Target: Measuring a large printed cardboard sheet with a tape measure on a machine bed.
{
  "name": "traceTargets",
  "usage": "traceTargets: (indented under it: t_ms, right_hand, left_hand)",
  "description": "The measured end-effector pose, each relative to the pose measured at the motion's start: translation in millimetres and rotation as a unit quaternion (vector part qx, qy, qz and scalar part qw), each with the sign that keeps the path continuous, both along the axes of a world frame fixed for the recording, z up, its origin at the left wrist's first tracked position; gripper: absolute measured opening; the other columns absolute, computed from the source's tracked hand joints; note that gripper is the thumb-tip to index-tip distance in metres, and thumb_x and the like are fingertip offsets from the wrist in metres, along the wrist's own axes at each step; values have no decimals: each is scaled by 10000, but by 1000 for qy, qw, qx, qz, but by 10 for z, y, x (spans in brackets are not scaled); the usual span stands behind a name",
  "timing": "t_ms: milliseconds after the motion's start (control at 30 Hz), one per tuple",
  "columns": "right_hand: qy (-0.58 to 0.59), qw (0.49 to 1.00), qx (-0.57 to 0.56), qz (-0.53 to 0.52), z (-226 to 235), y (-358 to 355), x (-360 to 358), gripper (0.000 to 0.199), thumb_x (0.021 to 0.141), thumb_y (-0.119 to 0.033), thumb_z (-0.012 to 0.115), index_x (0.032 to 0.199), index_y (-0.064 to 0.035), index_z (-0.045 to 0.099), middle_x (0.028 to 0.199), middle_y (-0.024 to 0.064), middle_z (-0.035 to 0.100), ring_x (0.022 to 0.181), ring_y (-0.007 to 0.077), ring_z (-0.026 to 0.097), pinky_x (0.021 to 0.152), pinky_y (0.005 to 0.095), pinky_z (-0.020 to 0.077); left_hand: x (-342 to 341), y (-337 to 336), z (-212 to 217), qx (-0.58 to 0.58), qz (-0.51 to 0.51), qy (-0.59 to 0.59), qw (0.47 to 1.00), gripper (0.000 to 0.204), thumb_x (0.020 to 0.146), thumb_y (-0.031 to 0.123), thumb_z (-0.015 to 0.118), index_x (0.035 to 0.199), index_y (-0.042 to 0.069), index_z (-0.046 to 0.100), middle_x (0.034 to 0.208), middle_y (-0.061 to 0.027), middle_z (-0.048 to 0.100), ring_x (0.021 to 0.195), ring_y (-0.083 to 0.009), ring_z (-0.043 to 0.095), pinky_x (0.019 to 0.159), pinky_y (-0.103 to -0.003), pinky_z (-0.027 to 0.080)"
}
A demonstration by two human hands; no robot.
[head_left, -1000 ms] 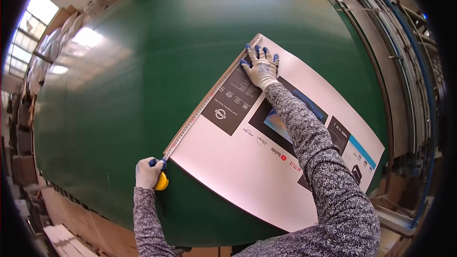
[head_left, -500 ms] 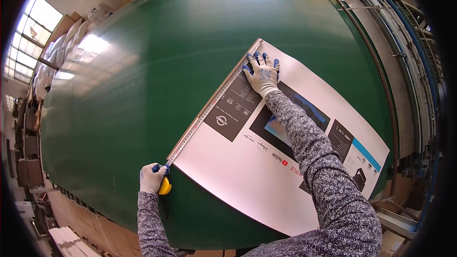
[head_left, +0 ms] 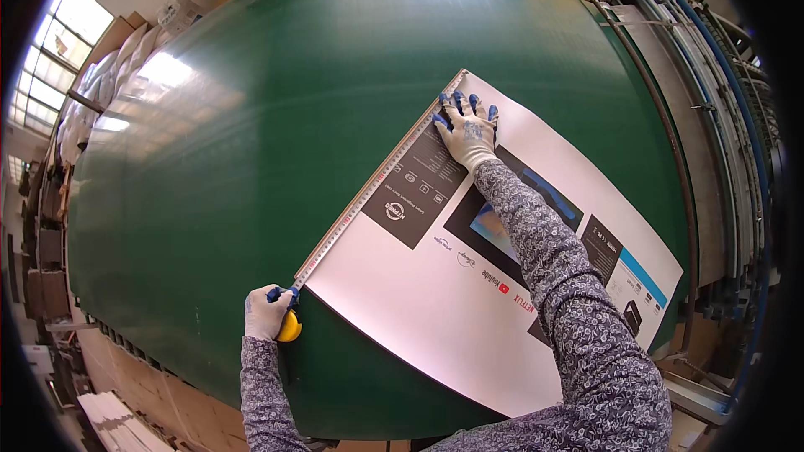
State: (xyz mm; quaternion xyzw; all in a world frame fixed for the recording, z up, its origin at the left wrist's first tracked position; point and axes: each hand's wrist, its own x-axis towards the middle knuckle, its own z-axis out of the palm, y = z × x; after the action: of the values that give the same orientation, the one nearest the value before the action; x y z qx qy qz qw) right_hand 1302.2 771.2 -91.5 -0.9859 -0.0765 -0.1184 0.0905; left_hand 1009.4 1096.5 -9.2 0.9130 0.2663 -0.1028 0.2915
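A large white printed cardboard sheet lies at a slant on the green table, with dark panels and pictures on it. Along its left edge runs the extended blade of a tape measure, whose yellow case is at the sheet's near left corner. My left hand, in a white glove with blue fingertips, is closed on the case and blade. My right hand, gloved alike, lies flat with fingers spread near the sheet's far corner, its fingertips at the blade. The right forearm covers part of the printing.
The green table spreads wide beyond and left of the sheet. Metal rails run along the right side. Wrapped stacks stand past the left edge, and pale boards lie low at the near left.
The view has shifted slightly. Both hands, the tape measure and the sheet keep the same places relative to each other.
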Motion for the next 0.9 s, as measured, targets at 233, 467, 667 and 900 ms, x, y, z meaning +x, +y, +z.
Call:
traceTargets:
  t_ms: [233,467,667,900]
  right_hand:
    - [22,1000,4,-2,3,-11,25,493,832,-475,425,1295,-323,354,1347,94,338,1260,303,268,1033,491,107]
    - [33,999,9,-1,12,-16,37,490,834,-487,409,1295,-331,352,1359,99,316,1269,303,249,1033,495,94]
    - [28,1000,4,0,13,-45,38,489,833,-490,407,1294,-335,351,1359,96,317,1264,303,257,1032,497,96]
    - [3,1000,5,23,-68,-4,52,485,827,-491,414,1287,-346,359,1347,101,337,1256,306,270,1028,503,99]
  left_hand:
    - [-5,20,-38,-23,17,7,1000,220,729,203,594,700,-14,619,574,-101,567,526,-181,541,530,-289,419]
    - [16,1,-23,-32,14,-3,999,221,733,200,589,692,-15,616,561,-92,562,512,-165,533,523,-283,415]
    - [18,-8,-30,-34,13,-3,999,219,732,197,586,685,-16,612,560,-86,566,508,-156,536,514,-275,414]
    - [-28,45,-80,-65,16,-19,998,223,716,202,595,655,-12,600,547,-94,548,508,-150,539,495,-265,408]
